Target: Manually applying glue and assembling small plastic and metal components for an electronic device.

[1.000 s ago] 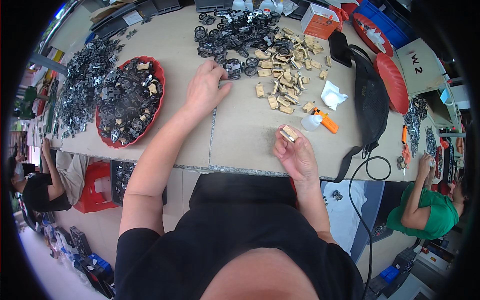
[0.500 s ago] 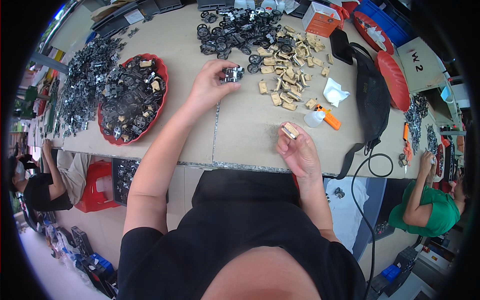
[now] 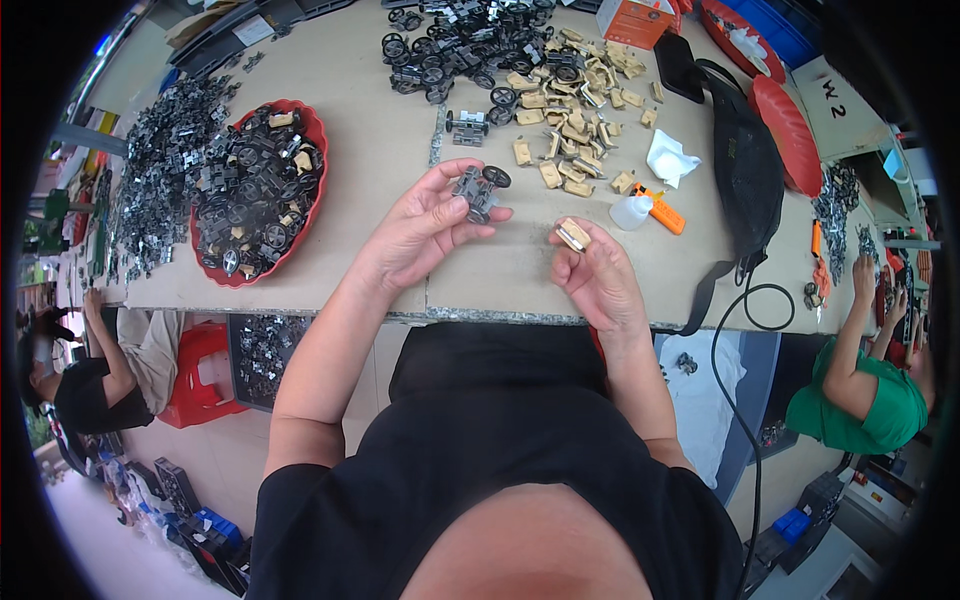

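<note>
My left hand (image 3: 425, 228) is closed on a small grey toy-car chassis (image 3: 478, 193) with a black spoked wheel, held above the table. Thumb and fingers of my right hand (image 3: 600, 272) pinch a small tan block-shaped part (image 3: 573, 235) with a pale strip along its side. A gap separates the two held pieces. Beyond my left hand, another grey chassis (image 3: 467, 127) lies on the table. A loose pile of tan parts (image 3: 575, 140) spreads past my right hand, next to a heap of black wheeled chassis (image 3: 450, 50).
A red scalloped basket (image 3: 318, 190) of mixed parts stands left, beside a grey parts heap (image 3: 160, 170). On the right are a white bottle (image 3: 630, 212), an orange tool (image 3: 668, 218), crumpled tissue (image 3: 672, 160) and a black bag (image 3: 745, 170). Other people work at both sides.
My left hand has drawn back toward me and nearer my right hand, holding a chassis. A chassis lies uncovered near where that hand was. My right hand keeps the tan part, raised slightly.
</note>
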{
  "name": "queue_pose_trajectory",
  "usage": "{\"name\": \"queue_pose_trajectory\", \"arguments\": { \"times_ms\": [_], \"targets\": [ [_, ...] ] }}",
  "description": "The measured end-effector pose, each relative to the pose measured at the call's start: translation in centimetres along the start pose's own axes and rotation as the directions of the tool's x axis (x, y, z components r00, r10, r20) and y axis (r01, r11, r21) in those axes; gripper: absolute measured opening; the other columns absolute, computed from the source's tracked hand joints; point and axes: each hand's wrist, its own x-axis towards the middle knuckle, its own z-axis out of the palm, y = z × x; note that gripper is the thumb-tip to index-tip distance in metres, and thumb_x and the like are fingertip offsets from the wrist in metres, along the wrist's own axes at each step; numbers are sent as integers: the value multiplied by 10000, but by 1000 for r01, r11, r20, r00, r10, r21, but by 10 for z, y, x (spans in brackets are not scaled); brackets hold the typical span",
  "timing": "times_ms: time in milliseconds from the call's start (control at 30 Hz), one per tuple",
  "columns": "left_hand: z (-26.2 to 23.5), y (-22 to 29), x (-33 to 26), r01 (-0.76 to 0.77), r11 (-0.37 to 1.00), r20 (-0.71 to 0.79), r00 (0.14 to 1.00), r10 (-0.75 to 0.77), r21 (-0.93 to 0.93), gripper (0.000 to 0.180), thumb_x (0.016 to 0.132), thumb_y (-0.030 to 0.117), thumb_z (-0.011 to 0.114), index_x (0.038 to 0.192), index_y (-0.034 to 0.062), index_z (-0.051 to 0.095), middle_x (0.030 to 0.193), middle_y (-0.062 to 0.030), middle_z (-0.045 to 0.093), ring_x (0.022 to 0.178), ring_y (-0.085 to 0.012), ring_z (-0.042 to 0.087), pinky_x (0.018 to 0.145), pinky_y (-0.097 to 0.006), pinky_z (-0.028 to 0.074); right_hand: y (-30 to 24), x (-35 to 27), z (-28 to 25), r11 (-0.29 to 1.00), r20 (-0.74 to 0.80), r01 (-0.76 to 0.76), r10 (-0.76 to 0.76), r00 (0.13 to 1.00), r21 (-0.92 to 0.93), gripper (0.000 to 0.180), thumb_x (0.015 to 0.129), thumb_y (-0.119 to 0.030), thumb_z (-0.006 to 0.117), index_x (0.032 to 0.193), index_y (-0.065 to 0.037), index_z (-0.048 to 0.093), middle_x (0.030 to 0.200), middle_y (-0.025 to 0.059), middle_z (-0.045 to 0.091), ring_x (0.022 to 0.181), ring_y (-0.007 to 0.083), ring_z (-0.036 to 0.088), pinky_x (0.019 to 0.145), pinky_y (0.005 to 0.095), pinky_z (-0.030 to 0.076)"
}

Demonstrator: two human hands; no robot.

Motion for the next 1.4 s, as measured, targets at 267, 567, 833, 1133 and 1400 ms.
{"name": "queue_pose_trajectory", "arguments": {
  "times_ms": [267,567,833,1133,1400],
  "targets": [
    [18,-14,-11,-357,-166,386,900,203,919,338,767,51,588,1098,110,560,1253,-79,500,1116,-245,514,870,-345,476,1,7,12,998,-6,-17,18,1000,62,409,896,-266,558,1178,15,465,1063,125,575,907,200,586,782,327,477],
    [27,-10,-17,-221,-247,291,910,296,943,351,718,151,655,1046,61,570,1140,-136,536,1051,-297,524,868,-386,440,5,4,-2,999,-64,14,-11,998,46,385,894,-246,563,1171,4,470,1069,124,580,918,203,587,794,342,480],
    [49,-42,-1,229,-273,-89,892,444,934,444,719,146,724,1089,-10,534,984,-132,559,889,-239,569,710,-309,471,3,0,2,999,-108,10,-13,994,-36,348,853,-108,605,1158,5,482,1032,102,578,866,182,601,762,293,499],
    [22,-37,-21,-58,707,-114,974,194,705,450,754,-51,645,1180,16,517,1201,-104,506,1027,-191,544,825,-283,482,-4,4,10,947,-153,10,-62,986,-322,409,768,27,660,1143,26,496,1048,96,547,875,119,597,764,239,505],
    [22,-38,-25,-136,861,20,989,144,489,467,758,-91,628,1197,13,507,1251,-81,406,1099,-186,501,949,-306,452,-2,6,12,928,-87,-88,60,994,-363,404,733,49,679,1105,34,522,1011,104,574,767,110,619,710,224,517]
  ]
}}
